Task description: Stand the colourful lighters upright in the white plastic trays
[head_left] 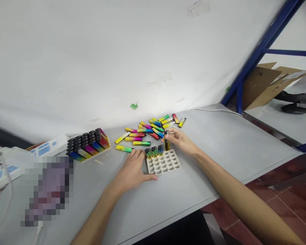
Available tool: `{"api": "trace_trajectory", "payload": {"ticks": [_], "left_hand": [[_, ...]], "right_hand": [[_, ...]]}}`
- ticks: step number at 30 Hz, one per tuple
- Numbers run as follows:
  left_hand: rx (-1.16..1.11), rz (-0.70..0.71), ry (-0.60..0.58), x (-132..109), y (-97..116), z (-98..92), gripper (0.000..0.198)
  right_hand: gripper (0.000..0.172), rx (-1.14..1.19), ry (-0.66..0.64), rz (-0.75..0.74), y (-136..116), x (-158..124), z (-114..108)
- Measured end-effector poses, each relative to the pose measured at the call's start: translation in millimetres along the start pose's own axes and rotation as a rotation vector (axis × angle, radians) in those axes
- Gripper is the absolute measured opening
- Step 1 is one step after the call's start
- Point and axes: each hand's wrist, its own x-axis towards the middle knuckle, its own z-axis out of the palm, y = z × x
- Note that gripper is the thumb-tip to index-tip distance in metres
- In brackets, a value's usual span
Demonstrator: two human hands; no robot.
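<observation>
A cream tray (165, 164) with rows of empty sockets lies on the grey table (219, 149). Three rainbow-coloured lighters (154, 151) stand in its far row. My right hand (181, 140) pinches a fourth lighter (166, 140) upright at the tray's far right corner. My left hand (132, 170) rests flat against the tray's left side, thumb along its near edge, fingers spread. A loose pile of lighters (149, 131) lies just beyond the tray.
A filled tray of lighters (89, 145) sits to the left. White power strips (44, 148) and cables lie at the far left beside a blurred patch. A white wall rises behind the table. Blue shelving (247, 73) and cardboard boxes (267, 83) stand at right.
</observation>
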Motion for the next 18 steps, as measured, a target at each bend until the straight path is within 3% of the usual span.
{"api": "trace_trajectory", "payload": {"ticks": [14, 18], "left_hand": [[-0.035, -0.001, 0.015, 0.0, 0.6, -4.1, 0.065], [-0.021, 0.005, 0.001, 0.6, 0.0, -3.5, 0.070]], "right_hand": [[0.031, -0.060, -0.259, 0.082, -6.2, -4.4, -4.6], [0.033, -0.102, -0.277, 0.057, -5.8, -4.0, -7.5]]}}
